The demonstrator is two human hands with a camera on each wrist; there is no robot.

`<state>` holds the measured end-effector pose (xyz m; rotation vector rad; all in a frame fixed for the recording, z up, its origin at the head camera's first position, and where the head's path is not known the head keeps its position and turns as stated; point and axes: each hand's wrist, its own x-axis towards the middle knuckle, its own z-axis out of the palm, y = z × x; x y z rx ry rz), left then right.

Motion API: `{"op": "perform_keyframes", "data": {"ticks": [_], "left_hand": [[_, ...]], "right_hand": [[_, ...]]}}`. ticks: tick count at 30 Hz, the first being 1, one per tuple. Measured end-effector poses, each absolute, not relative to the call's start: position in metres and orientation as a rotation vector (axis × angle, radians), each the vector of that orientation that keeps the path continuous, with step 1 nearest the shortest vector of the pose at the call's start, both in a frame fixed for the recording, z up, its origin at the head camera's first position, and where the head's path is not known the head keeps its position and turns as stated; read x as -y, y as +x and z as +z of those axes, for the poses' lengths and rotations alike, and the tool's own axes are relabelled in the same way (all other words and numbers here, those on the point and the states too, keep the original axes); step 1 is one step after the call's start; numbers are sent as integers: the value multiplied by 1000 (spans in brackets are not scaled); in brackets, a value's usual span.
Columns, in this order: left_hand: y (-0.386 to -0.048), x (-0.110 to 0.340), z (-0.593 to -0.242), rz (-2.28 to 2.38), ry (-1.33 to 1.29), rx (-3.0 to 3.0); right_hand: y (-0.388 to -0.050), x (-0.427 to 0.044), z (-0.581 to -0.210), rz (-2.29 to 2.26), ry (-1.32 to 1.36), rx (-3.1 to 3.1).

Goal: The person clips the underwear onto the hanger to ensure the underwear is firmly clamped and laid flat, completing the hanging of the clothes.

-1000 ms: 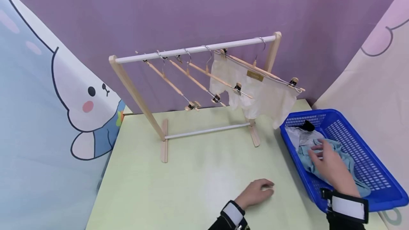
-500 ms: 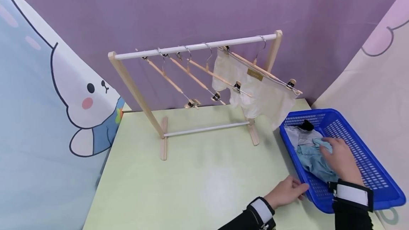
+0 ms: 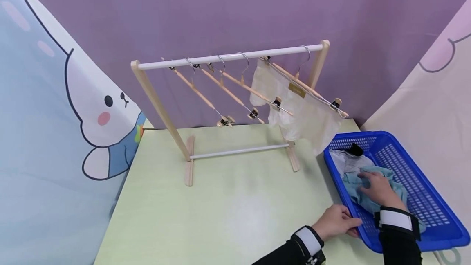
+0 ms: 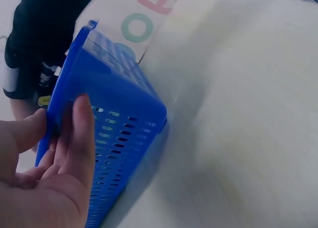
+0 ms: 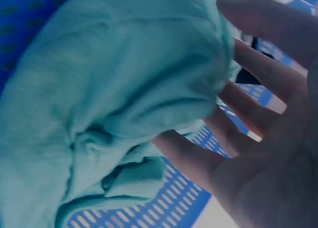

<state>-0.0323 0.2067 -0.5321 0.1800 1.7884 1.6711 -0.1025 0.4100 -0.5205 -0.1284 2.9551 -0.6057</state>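
My left hand (image 3: 334, 221) grips the near left rim of the blue plastic basket (image 3: 427, 175). In the left wrist view its thumb lies on one side of the basket wall (image 4: 124, 96) and the fingers on the other. Inside the basket, my right hand (image 3: 380, 191) holds a crumpled teal garment (image 3: 399, 185) loosely between thumb and fingers. The right wrist view shows the fingertips tucked behind the garment's fold (image 5: 114, 79), with the thumb at its upper edge. What kind of garment it is cannot be told. Pale grey cloth (image 3: 347, 160) and a black item (image 3: 355, 149) lie beyond it.
A wooden rack with a white rail (image 3: 228, 57) stands at the back of the pale green table (image 3: 235, 199). Several clip hangers hang there. White shorts (image 3: 294, 105) are clipped to the rightmost hanger (image 3: 294, 77). A purple backdrop (image 3: 220, 11) rises behind.
My left hand has moved right from the tabletop and taken hold of the basket rim. My right hand has lowered onto the teal garment, gathered and lifted it partly, then let it settle lower.
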Motion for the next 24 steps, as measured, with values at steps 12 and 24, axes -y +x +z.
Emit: {"op": "perform_keyframes", "data": {"ticks": [12, 24], "left_hand": [[-21, -213, -530, 1758, 39, -1791], [-24, -212, -528, 1718, 41, -1916]], "right_hand": [[-100, -416, -531, -675, -76, -2909], [-95, -397, -483, -792, -116, -3128]]}}
